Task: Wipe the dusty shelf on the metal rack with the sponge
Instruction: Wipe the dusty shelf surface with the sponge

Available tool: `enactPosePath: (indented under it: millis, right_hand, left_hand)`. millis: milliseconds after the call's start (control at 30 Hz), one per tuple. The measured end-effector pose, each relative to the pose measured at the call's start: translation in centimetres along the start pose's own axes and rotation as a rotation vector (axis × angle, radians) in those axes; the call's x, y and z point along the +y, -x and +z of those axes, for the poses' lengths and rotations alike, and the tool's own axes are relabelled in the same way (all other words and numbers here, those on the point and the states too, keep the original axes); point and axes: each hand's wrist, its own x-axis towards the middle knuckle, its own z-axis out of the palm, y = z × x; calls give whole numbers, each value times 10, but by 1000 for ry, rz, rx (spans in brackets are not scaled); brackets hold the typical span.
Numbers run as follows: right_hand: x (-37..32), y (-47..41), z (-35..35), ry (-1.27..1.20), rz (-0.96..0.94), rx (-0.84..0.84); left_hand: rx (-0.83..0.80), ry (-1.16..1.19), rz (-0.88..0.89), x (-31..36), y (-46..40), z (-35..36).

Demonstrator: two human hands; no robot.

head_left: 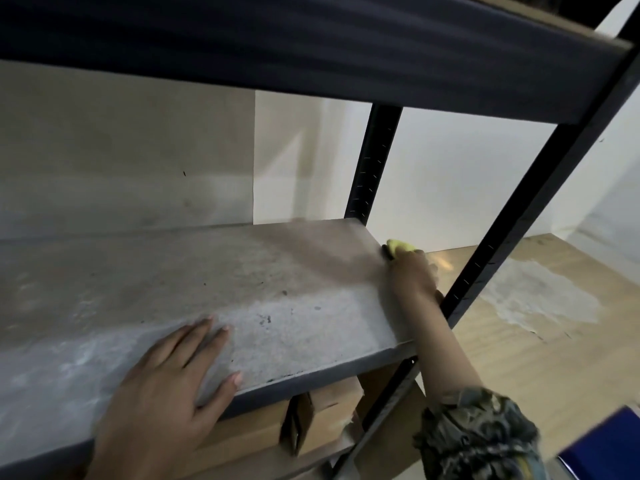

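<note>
The dusty grey shelf (214, 289) of the dark metal rack (512, 216) fills the lower left, speckled with dark spots. My left hand (166, 386) lies flat on the shelf's front edge, fingers spread, holding nothing. My right hand (414, 273) reaches around the front right post and is closed on a yellow sponge (398, 247) with a dark underside. The sponge sits at the shelf's right edge, near the back right post. Most of the sponge is hidden by my fingers.
An upper shelf beam (311, 46) hangs low overhead. Cardboard boxes (325, 417) sit below the dusty shelf. White walls close in behind and to the right. A wooden floor (540, 306) with a pale patch lies to the right. A blue object (606, 448) shows at bottom right.
</note>
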Motion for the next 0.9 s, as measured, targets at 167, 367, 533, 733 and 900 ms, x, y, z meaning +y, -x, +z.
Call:
enactPosePath:
  millis: [167,367,533,733,900]
  right_hand:
    - [-6,49,-5,-34,-409,153]
    - [2,90,9,293,-591,-187]
    - [14,51,5,204,-380,-232]
    - [-12,106,17,235,-616,-137]
    - [-32,135,-4,-96,-826,-111]
  left_hand:
    - [7,-17,0,-2,-1,3]
    - [26,-27,14,-2,-1,5]
    - [28,-24,13,-1,0,4]
    - [40,-51,6,0,1,0]
    - [52,-55,27,-1,3,-2]
